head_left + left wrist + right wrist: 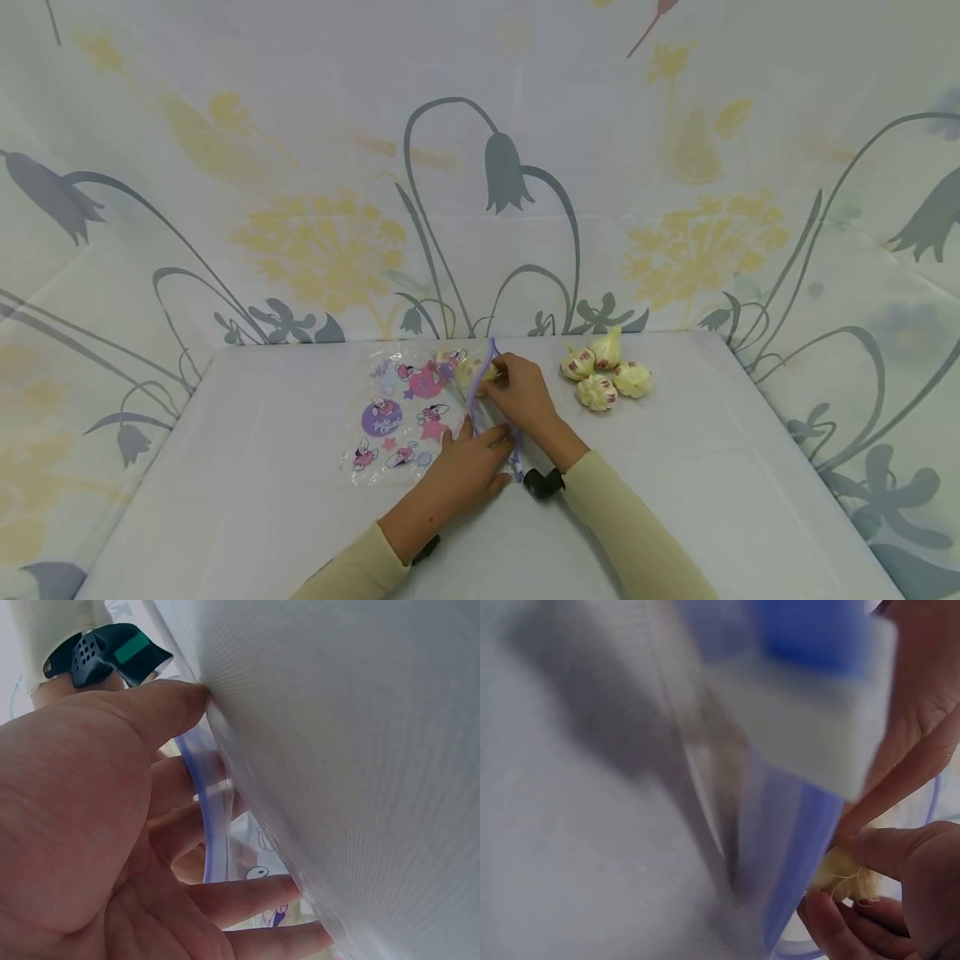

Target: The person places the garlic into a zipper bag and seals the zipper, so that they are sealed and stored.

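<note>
A clear zip bag printed with cartoon figures, stars and discs lies on the table, its purple-edged mouth facing right. At that mouth my right hand pinches a garlic bulb, partly covered by the bag's film. Roots show on the garlic bulb between thumb and fingers in the right wrist view. My left hand rests at the bag's near right part, fingers spread. In the left wrist view, the purple zip strip crosses its fairly straight fingers, and the thumb tip touches the tabletop.
Several garlic bulbs sit in a group to the right of my right hand. The white table ends at the back against a flower-printed curtain, which also hangs along both sides. A black wrist camera is on the right wrist.
</note>
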Demonstrator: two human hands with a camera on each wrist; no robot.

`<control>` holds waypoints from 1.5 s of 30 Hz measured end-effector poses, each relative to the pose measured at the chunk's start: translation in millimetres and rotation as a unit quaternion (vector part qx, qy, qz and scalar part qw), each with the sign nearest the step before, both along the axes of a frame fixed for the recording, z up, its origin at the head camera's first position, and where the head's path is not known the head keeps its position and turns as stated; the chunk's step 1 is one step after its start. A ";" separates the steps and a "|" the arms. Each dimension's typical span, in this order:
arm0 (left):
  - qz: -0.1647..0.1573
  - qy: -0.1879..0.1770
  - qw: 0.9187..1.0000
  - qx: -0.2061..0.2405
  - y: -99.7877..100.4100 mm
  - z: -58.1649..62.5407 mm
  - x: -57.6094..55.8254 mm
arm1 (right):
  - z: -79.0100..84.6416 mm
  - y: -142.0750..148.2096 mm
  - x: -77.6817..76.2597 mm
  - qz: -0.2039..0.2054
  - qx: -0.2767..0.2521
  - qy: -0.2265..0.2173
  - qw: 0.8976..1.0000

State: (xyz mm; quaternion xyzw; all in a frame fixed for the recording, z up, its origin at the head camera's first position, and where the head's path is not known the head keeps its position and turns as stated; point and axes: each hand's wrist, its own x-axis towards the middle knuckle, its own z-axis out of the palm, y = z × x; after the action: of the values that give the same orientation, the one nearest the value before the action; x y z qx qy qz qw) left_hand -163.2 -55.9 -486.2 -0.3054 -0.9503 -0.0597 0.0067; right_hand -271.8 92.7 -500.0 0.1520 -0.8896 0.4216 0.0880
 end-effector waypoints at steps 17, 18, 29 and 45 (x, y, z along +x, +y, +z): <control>-0.004 0.010 1.000 -0.003 1.2 0.3 0.2 | 11.5 -10.4 -9.6 -0.008 0.093 0.026 0.995; -0.005 0.010 1.000 -0.002 1.2 0.6 0.4 | 12.1 -10.5 -10.3 -0.010 0.101 0.030 0.994; -0.004 -0.002 1.000 0.006 1.0 3.2 1.1 | 15.5 -15.2 -18.1 0.002 0.105 -0.004 0.994; -0.009 0.014 1.000 0.019 1.5 1.7 1.2 | 15.9 -18.9 -26.7 -0.014 0.101 -0.008 0.995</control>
State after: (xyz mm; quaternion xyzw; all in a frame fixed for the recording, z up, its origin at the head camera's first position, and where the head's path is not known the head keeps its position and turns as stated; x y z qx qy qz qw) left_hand -162.0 -54.4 -484.4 -0.3146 -0.9460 -0.0739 0.0252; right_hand -298.5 73.8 -484.1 0.1440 -0.9304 0.3295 0.0714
